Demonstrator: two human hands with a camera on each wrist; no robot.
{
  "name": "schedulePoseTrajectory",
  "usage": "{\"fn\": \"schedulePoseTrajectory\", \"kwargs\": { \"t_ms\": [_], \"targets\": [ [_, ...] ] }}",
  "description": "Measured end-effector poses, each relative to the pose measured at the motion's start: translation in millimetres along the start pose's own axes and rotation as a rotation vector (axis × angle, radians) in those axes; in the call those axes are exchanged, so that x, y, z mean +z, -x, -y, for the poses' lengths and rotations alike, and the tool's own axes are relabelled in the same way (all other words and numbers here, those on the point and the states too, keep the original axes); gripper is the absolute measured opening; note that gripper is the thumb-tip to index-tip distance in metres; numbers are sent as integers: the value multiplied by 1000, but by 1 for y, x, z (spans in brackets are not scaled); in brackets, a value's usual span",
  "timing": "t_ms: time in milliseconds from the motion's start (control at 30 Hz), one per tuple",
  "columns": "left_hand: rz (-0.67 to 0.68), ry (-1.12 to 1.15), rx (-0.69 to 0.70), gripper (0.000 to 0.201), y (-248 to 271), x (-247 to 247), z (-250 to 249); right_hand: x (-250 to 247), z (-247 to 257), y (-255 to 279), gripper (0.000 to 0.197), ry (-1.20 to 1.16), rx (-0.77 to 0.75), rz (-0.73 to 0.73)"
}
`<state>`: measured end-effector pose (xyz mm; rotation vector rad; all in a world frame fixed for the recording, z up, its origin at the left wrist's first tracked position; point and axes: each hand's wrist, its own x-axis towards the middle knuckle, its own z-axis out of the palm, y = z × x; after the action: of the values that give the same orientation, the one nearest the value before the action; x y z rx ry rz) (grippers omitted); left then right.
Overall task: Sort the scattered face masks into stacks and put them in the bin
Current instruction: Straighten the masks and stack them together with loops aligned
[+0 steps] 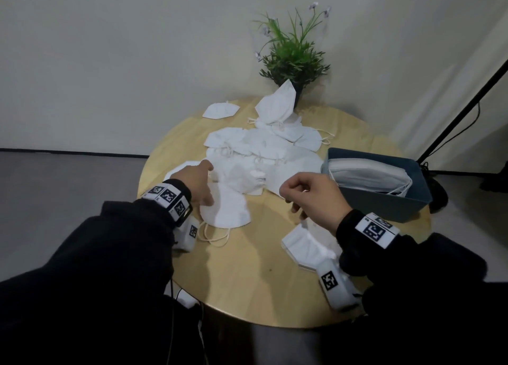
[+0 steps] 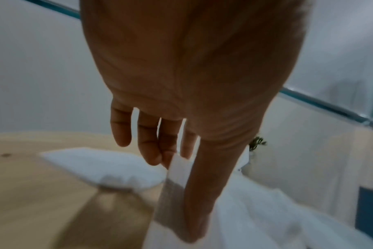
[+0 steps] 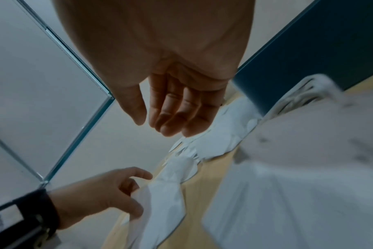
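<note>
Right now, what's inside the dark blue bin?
The dark blue rectangular bin holds a stack of white folded face masks lying on their sides. The bin's floor is covered.

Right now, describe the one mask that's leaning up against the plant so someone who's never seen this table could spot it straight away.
Start at the round wooden table and look to its far edge, where a green potted plant stands by the wall. The leaning mask rests against the plant's pot, at the far end of the mask pile. Unlike the others, which lie flat, it stands propped up, point upward.
</note>
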<state>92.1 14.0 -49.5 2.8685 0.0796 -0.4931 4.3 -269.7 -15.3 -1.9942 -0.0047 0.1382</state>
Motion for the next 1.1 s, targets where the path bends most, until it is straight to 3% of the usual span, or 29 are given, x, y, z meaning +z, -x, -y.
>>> {"fn": "schedulePoseTrajectory", "kwargs": {
  "t_ms": [67, 133, 200, 233, 333, 400, 467, 567, 700, 800, 867, 933, 967, 1033, 1100],
  "targets": [
    [-11, 59, 78, 49, 5, -20, -1, 11, 3, -6, 13, -48, 29, 17],
    [82, 329, 223, 17, 14, -40, -2, 21, 2, -12, 32, -88, 66, 42],
    [202, 651, 349, 19, 27, -52, -5, 29, 2, -14, 54, -72, 65, 86],
    [220, 768, 380, 23, 30, -55, -6, 33, 2, -15, 54, -92, 53, 103],
    [123, 920, 337, 23, 26, -54, -2, 38, 5, -15, 22, -169, 7, 41],
    [-115, 781, 185, 24, 9, -49, 13, 35, 6, -14, 14, -208, 19, -37],
    [-259, 342, 37, 30, -5, -38, 34, 29, 4, -14, 14, -254, 55, -64],
    [-99, 42, -97, 37, -20, -13, 61, 21, 2, -13, 31, -312, 87, -82],
    [-95, -45, -224, 53, -32, 1, 83, 12, -5, -13, 66, -331, 83, -107],
    [-115, 137, -313, 74, -25, 0, 79, 7, -7, -16, 45, -298, 71, -133],
    [-81, 232, -341, 86, -23, -3, 76, 5, -9, -17, 45, -285, 86, -156],
    [-70, 281, -326, 77, -20, -11, 72, 3, -11, -17, 57, -299, 120, -163],
    [-94, 286, -292, 62, -16, -20, 67, 2, -11, -17, 54, -291, 128, -160],
    [-236, 281, -183, 24, -4, -39, 51, -1, -11, -19, 28, -253, 126, -157],
    [-437, 333, -45, 17, 12, -58, 33, -3, -12, -20, 8, -238, 114, -160]
  ]
}}
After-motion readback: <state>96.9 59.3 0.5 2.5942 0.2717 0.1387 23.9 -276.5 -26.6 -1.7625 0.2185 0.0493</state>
